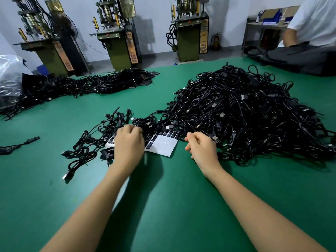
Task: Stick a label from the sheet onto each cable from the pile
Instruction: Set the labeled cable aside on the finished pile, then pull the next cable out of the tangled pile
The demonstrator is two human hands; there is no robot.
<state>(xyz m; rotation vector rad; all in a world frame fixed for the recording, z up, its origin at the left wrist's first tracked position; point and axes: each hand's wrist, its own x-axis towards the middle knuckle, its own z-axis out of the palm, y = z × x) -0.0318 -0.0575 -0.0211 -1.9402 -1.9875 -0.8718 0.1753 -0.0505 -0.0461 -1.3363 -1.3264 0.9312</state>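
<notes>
Landmark: the label sheet (pixel 163 145), lying flat on the green table (pixel 163 197). Left of it lies a small scatter of black cables (pixel 87 142). The left hand (pixel 129 144) covers the sheet's left part, fingers curled; its grip cannot be determined. Just right of the sheet, the right hand (pixel 201 146) is curled; contents not visible. Further right sits the large cable pile (pixel 245 110).
</notes>
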